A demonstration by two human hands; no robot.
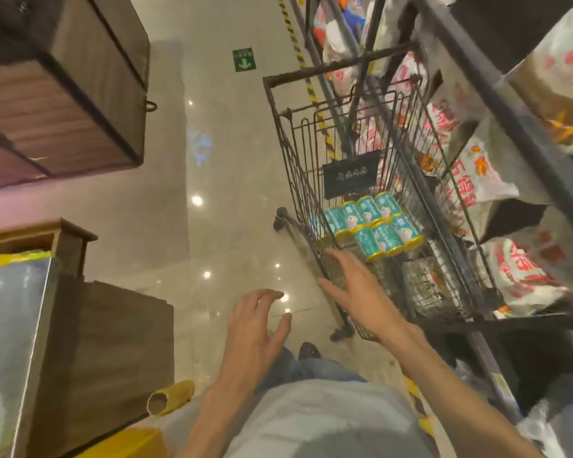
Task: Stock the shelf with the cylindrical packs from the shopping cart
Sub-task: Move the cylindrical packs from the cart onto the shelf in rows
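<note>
Both hands empty, fingers spread: right hand over shopping cart rim near teal cylindrical packs, left hand above floor, shelf w/ bags beside cart

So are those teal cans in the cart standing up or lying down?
Lying down: the teal cans rest on their sides in two rows on the cart floor, yellow rims facing sideways.

Your left hand hangs out in front of you, palm down, fingers loosely spread and holding nothing. Your right hand reaches further forward on a bare, extended arm, fingers straight and splayed, empty.
</note>
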